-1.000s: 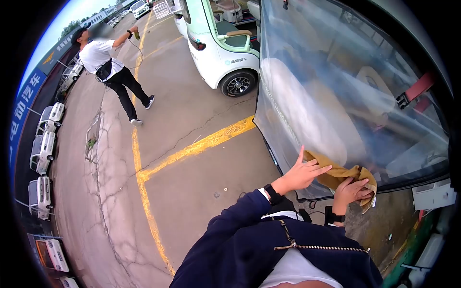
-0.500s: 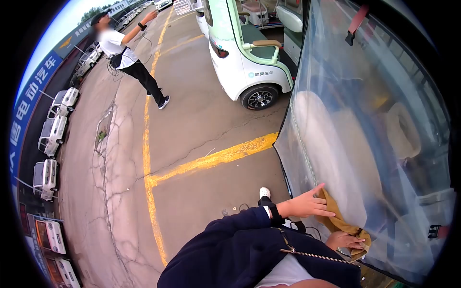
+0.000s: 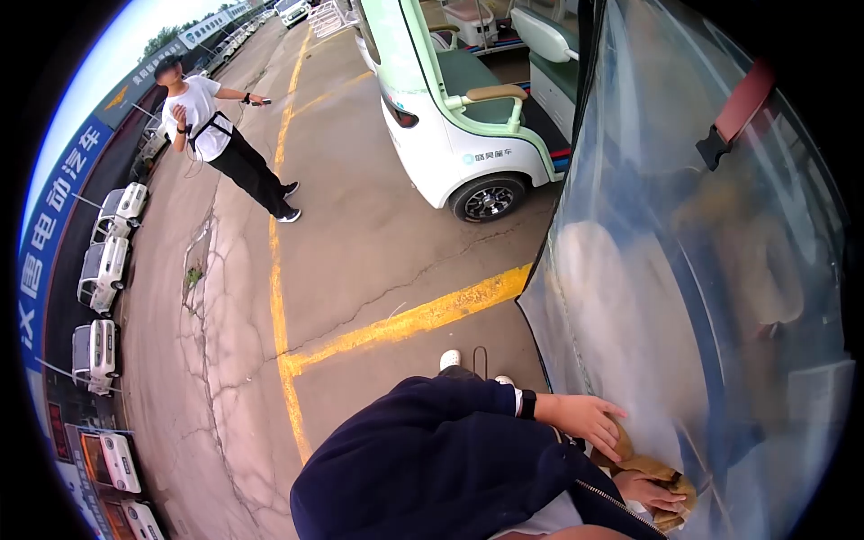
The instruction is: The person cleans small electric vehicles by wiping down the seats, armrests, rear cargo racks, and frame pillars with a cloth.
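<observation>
Cracked pavement [image 3: 229,405] runs past me, striped with yellow lines [image 3: 405,323]; white cars [image 3: 94,351] stand beneath a blue sign [image 3: 58,216]; the sky [image 3: 117,54] is pale.

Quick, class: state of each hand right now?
Left hand: bent over the cloth, grip unclear.
Right hand: on the same cloth, grip unclear.

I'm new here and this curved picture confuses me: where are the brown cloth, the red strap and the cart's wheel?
Brown cloth [image 3: 648,464]: head view, on a fold of its fabric.
Red strap [image 3: 747,99]: head view, middle of its band.
Cart's wheel [image 3: 490,200]: head view, on its hub.
</observation>
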Tool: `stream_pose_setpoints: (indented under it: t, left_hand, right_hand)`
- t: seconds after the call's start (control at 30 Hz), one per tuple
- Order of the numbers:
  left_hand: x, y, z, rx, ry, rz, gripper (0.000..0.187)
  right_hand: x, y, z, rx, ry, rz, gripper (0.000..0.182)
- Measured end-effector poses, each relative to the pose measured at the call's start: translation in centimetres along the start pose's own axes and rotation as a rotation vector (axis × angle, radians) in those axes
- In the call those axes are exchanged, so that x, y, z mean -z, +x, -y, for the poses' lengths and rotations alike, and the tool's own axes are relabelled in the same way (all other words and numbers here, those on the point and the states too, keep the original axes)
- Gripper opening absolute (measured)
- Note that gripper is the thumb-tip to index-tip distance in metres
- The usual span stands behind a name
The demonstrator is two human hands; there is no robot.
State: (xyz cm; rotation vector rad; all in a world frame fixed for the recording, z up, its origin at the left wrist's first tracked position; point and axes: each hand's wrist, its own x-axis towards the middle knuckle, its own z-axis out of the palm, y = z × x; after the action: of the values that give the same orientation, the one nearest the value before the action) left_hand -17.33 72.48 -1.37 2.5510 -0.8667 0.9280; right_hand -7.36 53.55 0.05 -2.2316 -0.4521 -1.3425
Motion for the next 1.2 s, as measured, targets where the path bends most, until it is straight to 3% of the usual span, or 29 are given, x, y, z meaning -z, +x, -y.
stream_pose_setpoints:
  t: [0.03, 0.07, 0.1, 0.27, 0.33, 0.43, 0.47, 0.57, 0.6, 0.67, 0.8, 0.93, 1.0, 1.03, 1.2]
  left_hand:
    - [0.7, -0.6, 0.5, 0.017, -0.016, 0.051, 0.066]
    - [1.3, -1.3, 1.0, -0.004, -0.041, 0.036, 0.066]
    - [1.7, -2.5, 1.8, 0.048, 0.0, 0.045, 0.068]
    - [6.3, -7.5, 5.3, 0.235, 0.086, 0.097, 0.072]
    - [8.1, -10.3, 7.6, 0.374, 0.229, 0.09, 0.074]
    - [10.7, -12.9, 9.9, 0.416, 0.446, 0.1, 0.073]
    - [10.7, -13.6, 10.4, 0.405, 0.438, 0.07, 0.073]
    - [13.4, -15.6, 11.7, 0.633, 0.244, -0.044, 0.069]
    - [14.9, -16.2, 12.4, 0.608, 0.224, -0.063, 0.069]
    - [16.4, -17.0, 13.6, 0.784, 0.24, -0.102, 0.07]
    - [20.7, -16.9, 18.5, 0.75, 0.276, -0.255, 0.07]
    - [24.9, -14.0, 21.9, 0.701, 0.212, -0.432, 0.066]
    - [24.9, -13.5, 23.7, 0.697, 0.127, -0.418, 0.066]
    - [24.9, -13.4, 24.3, 0.702, 0.082, -0.418, 0.066]
    - [18.9, -17.8, 25.5, 0.778, -0.049, -0.209, 0.067]
  right_hand:
    - [-0.3, 0.6, 1.4, 0.003, -0.04, -0.022, 0.053]
    - [-0.2, 1.6, 2.5, 0.184, -0.098, 0.129, 0.051]
    - [-1.3, 1.8, 4.0, 0.241, -0.065, 0.142, 0.052]
    - [-4.9, 2.0, 11.7, 0.317, -0.06, 0.295, 0.054]
    - [-6.6, 1.1, 15.1, 0.29, -0.078, 0.31, 0.057]
    - [-8.1, 0.6, 19.3, 0.269, -0.053, 0.324, 0.06]
    - [-9.0, 0.2, 20.1, 0.274, -0.047, 0.323, 0.06]
    - [-10.1, -0.6, 24.2, 0.281, 0.016, 0.33, 0.062]
    - [-10.5, -0.5, 26.0, 0.267, 0.051, 0.332, 0.062]
    - [-11.3, 0.2, 28.8, 0.173, 0.188, 0.444, 0.062]
    - [-12.0, 5.3, 35.2, 0.072, 0.382, 0.336, 0.063]
    - [-14.5, 10.4, 39.8, 0.113, 0.397, 0.106, 0.062]
    - [-17.2, 10.4, 41.1, 0.166, 0.122, -0.02, 0.06]
    - [-18.5, 9.5, 40.5, 0.216, -0.025, -0.014, 0.059]
    - [-20.4, 2.8, 39.8, 0.41, -0.13, 0.185, 0.053]
